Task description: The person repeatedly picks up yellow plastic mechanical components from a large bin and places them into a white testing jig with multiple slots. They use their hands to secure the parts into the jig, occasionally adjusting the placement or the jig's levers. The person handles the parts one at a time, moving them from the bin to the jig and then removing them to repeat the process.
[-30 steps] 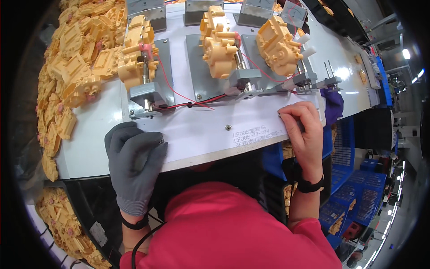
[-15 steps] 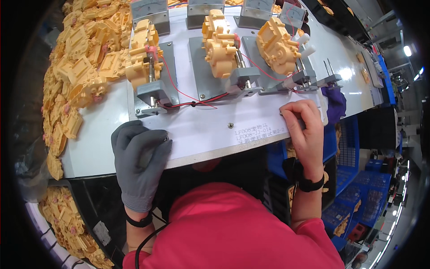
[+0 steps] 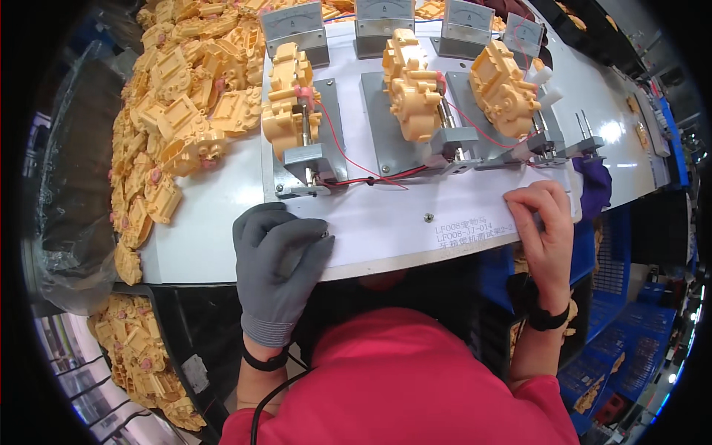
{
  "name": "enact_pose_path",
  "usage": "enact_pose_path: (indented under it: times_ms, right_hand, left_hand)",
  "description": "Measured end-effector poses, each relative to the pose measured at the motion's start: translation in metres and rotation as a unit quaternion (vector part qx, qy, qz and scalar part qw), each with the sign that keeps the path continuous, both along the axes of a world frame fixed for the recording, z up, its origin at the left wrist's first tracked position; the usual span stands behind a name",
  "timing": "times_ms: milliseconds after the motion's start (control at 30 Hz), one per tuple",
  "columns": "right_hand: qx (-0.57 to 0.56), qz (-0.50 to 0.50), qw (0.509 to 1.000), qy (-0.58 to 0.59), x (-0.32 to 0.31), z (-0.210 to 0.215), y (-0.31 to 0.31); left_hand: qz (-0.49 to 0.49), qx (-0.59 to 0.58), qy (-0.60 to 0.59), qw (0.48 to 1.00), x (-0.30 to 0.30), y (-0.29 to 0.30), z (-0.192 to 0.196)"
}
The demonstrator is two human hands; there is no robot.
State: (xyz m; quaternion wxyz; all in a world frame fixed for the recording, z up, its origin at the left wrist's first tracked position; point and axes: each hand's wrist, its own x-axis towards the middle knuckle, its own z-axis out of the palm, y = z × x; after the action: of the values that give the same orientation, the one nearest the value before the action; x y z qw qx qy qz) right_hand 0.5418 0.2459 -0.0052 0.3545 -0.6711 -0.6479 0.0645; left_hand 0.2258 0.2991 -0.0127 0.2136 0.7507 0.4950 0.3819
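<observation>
Both my hands rest at the front edge of a white board [image 3: 386, 245]. My left hand [image 3: 274, 252], in a grey glove, has its fingers curled in, with a small metal stud showing between index fingertip and thumb. My bare right hand [image 3: 545, 230] has thumb and index finger drawn together at the board; what is at their tips is hidden. Between them a small screw [image 3: 429, 217] stands on the board. Beyond, three yellow plastic gearbox housings [image 3: 289, 100], [image 3: 411, 89], [image 3: 504, 89] sit on grey fixtures [image 3: 305, 159] with metal pins and red wires.
Analog meters [image 3: 293, 22] stand in a row behind the fixtures. A large heap of yellow housings [image 3: 178, 81] covers the table's left side. Below it a black bin [image 3: 174, 311] holds more. A purple cloth [image 3: 595, 185] and blue crates [image 3: 623, 348] are at right.
The whole scene sits further right and slightly lower in the picture. My hands keep about the same places and poses at the board's front edge.
</observation>
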Motion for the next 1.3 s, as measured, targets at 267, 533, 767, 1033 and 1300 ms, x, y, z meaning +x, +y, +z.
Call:
enact_pose_path:
  times_ms: [267, 533, 767, 1033, 1300]
  right_hand:
    - [0.052, -0.020, 0.998, 0.014, -0.011, 0.005, -0.005]
    - [0.107, 0.197, 0.973, 0.061, -0.057, 0.010, 0.020]
    - [0.103, 0.170, 0.980, 0.027, -0.062, 0.000, 0.032]
    - [0.102, 0.161, 0.981, 0.023, -0.068, -0.003, 0.034]
    - [0.104, 0.150, 0.983, 0.015, -0.068, 0.000, 0.033]
  left_hand:
    - [-0.006, 0.000, 0.021, 1.000, -0.004, 0.000, 0.000]
    - [-0.005, -0.034, -0.013, 0.999, -0.004, -0.002, 0.000]
    - [-0.013, -0.129, -0.005, 0.992, -0.009, -0.006, -0.001]
    - [0.008, -0.114, 0.036, 0.993, -0.006, -0.003, 0.003]
    - [0.008, -0.098, 0.024, 0.995, -0.006, -0.005, -0.001]
